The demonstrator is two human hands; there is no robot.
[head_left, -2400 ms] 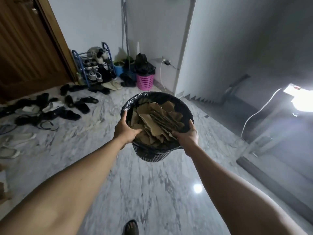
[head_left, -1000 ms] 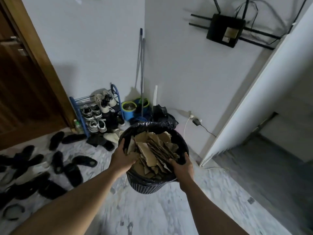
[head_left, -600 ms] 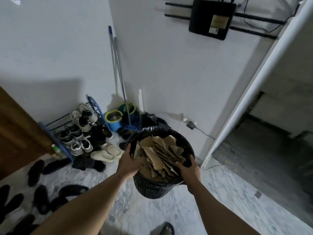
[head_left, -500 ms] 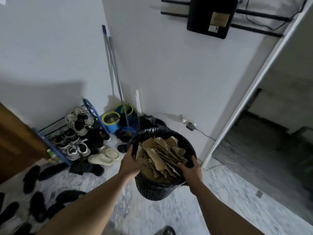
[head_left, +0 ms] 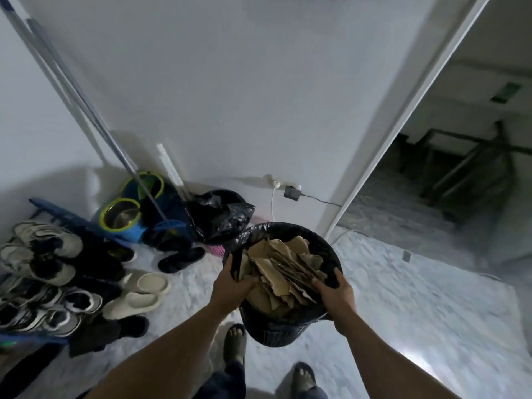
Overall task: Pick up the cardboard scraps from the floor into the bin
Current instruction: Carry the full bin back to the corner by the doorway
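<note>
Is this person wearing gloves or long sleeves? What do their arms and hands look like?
No gloves and no sleeves in view: both forearms are bare as far as the picture's edge. The left hand and right hand are bare too, with no watch, bracelet or ring that I can see.

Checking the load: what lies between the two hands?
Head view: torn cardboard scraps fill the black-lined bin between the left hand and right hand.

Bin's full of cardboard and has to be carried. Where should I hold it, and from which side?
Grip the bin by its rim, from opposite sides, as the left hand and right hand do now. The round lip gives purchase, and a two-sided hold should keep it upright, so the heaped cardboard scraps stay in.
</note>
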